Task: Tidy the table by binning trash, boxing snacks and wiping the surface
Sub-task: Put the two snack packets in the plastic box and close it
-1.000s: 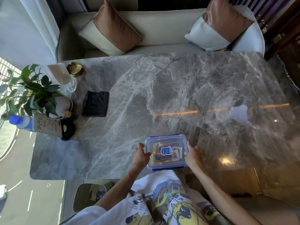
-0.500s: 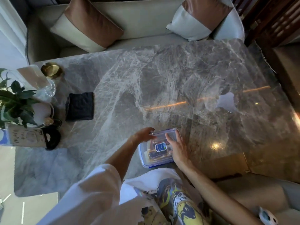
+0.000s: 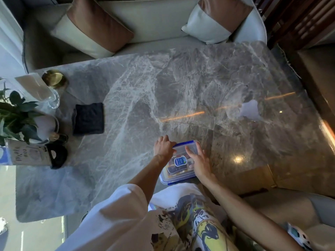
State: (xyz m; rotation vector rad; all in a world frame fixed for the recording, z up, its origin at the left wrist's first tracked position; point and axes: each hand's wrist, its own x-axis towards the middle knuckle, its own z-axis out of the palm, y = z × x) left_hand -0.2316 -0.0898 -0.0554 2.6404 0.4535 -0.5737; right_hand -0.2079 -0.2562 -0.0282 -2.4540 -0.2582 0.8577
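snack box [image 3: 178, 163] sat at the table [image 3: 199, 84] near edge, lid on. left hand [image 3: 164, 146] gripped its far-left corner, right hand [image 3: 198, 161] pressed flat on the lid. likely light, rigid, slick plastic; best held by the side walls.

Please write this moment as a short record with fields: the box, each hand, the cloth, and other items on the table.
box: clear snack box with blue clips, lid on, snack packets inside, at the near table edge
left hand: left hand grips the box's far left corner
right hand: right hand lies flat on the lid, fingers spread
cloth: dark folded cloth, lying apart on the left, untouched
other items: potted plant, brass dish, glass, all at the left end
surface: grey marble table
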